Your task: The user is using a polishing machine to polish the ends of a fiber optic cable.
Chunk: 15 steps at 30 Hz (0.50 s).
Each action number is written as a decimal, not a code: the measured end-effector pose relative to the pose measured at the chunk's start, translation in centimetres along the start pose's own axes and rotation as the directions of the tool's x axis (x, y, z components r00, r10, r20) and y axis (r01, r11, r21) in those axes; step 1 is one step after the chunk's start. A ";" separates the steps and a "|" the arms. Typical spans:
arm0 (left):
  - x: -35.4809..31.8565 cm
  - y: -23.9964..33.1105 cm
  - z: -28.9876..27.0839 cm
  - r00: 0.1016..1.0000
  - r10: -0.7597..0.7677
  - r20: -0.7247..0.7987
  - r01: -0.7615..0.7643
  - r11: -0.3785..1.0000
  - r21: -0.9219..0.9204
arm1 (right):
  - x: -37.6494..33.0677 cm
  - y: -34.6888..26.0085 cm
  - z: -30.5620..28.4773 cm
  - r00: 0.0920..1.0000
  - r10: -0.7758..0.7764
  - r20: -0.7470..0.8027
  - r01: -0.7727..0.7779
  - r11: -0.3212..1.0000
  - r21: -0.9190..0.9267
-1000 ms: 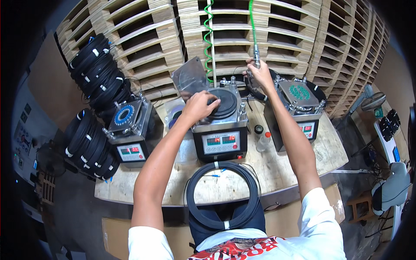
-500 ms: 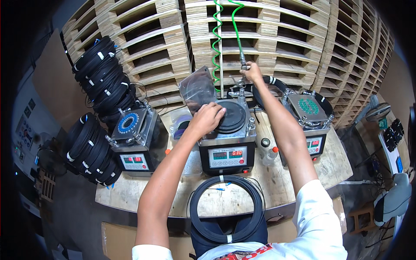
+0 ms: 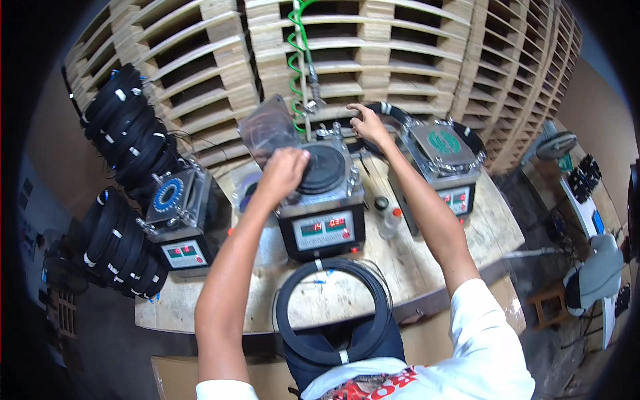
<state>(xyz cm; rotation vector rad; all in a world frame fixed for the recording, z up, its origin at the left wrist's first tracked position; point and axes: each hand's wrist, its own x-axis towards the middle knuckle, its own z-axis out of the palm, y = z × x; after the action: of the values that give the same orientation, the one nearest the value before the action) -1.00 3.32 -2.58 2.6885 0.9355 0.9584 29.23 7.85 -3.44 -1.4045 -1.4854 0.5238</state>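
Two bare forearms stretch forward from white sleeves, the left one slanting inward, the right one bent at the elbow and angled left. The left hand arches, back upward, at the near left rim of a round, matte black disc; its fingers look bunched together, yet blur makes it impossible to tell whether they grip or merely rest. Right of those fingers, the disc lies flat atop the boxy, metal-topped middle machine. Just beyond them tilts a smooth, transparent lid. The right hand hangs in the air, its thumb and fingers parted around nothing visible. Left of its fingertips dangles a shiny metal fitting on a green hose; close to their right curves a black, banded coil. Nearer the body than both hands stands a translucent bottle with a red cap, on pale, grainy plywood. Well below the left fingers, a black cable ring leans between tabletop and lap.
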 end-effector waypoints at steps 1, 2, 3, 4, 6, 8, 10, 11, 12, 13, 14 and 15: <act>0.6 0.2 0.4 0.999 0.032 -0.041 -0.032 0.999 0.019 | -1.6 1.4 -1.4 0.999 -0.031 0.005 0.032 0.999 -0.013; 1.3 0.5 1.0 0.995 0.064 -0.081 -0.062 0.997 0.037 | -3.5 3.0 -3.0 0.985 -0.157 -0.072 0.151 0.985 -0.080; 1.0 -0.4 1.0 0.990 0.062 -0.128 -0.056 0.997 0.055 | -5.9 2.9 -2.7 0.983 -0.157 -0.092 0.149 0.985 -0.085; 0.7 -0.7 0.9 0.982 0.064 -0.175 -0.052 0.996 0.073 | -8.5 2.7 -2.8 0.981 -0.158 -0.114 0.148 0.985 -0.092; 0.8 -0.4 0.5 0.966 0.049 -0.255 -0.018 0.993 0.121 | -13.6 3.1 -3.6 0.985 -0.086 -0.148 0.071 0.992 -0.101; 0.9 -0.5 0.7 0.919 0.029 -0.393 0.027 0.990 0.137 | -18.8 4.4 -4.1 0.964 -0.150 -0.219 0.103 0.972 -0.213; 0.5 -0.2 0.7 0.870 -0.005 -0.493 0.085 0.987 0.139 | -23.9 4.6 -4.1 0.964 0.059 -0.260 -0.100 0.984 -0.149; 0.2 -0.2 0.8 0.836 -0.078 -0.543 0.143 0.987 0.079 | -25.6 6.2 -3.5 0.965 0.098 -0.242 -0.135 0.981 -0.138; 0.4 0.2 1.0 0.823 -0.102 -0.559 0.167 0.984 0.066 | -27.3 8.1 -3.7 0.963 0.131 -0.236 -0.167 0.976 -0.137; 0.2 0.3 1.2 0.797 -0.127 -0.591 0.210 0.975 0.074 | -29.1 8.8 -3.1 0.956 0.192 -0.224 -0.216 0.972 -0.088; 0.0 0.4 1.2 0.767 -0.149 -0.624 0.255 0.963 0.083 | -30.2 9.3 -2.3 0.946 0.248 -0.207 -0.261 0.965 -0.038; -0.1 0.6 1.3 0.771 -0.147 -0.620 0.248 0.966 0.078 | -30.6 10.3 -1.8 0.931 0.305 -0.199 -0.322 0.945 -0.062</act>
<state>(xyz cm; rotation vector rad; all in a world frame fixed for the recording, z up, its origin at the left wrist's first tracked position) 0.05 2.93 -3.47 2.3296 1.4240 1.8258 31.04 -18.48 -22.08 -1.7310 -1.1528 0.5070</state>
